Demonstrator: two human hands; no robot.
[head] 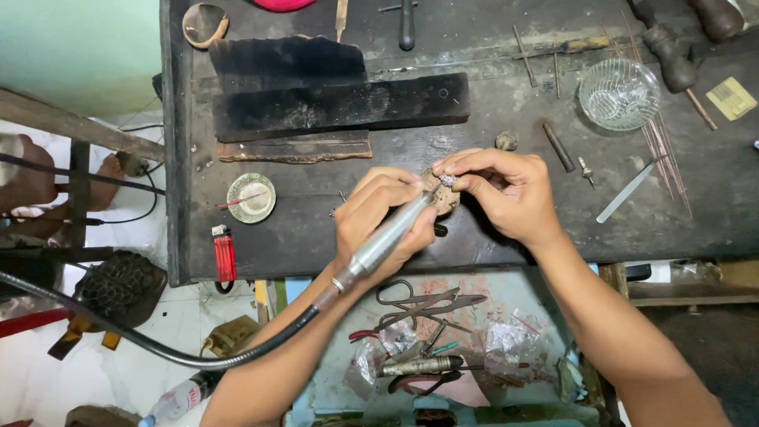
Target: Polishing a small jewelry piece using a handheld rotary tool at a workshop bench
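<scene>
My left hand (pixel 378 215) grips a metal rotary handpiece (pixel 387 239) on a black flexible shaft (pixel 158 348). Its tip points up and right at a small sparkling ring-like piece (pixel 448 181). My right hand (pixel 506 192) pinches that small piece between thumb and fingertips, resting it against a small brown wooden peg (pixel 443 199) at the front of the dark workbench (pixel 490 119). The two hands touch at the piece. The tool's bit is hidden by my fingers.
A glass bowl (pixel 619 93) stands at the back right, with thin copper rods (pixel 664 150) and a metal file (pixel 628 191) beside it. Black charred blocks (pixel 340 101), a small round dish (pixel 251 197) and a red lighter (pixel 224 255) lie left. Pliers and scissors (pixel 427 304) fill the tray below.
</scene>
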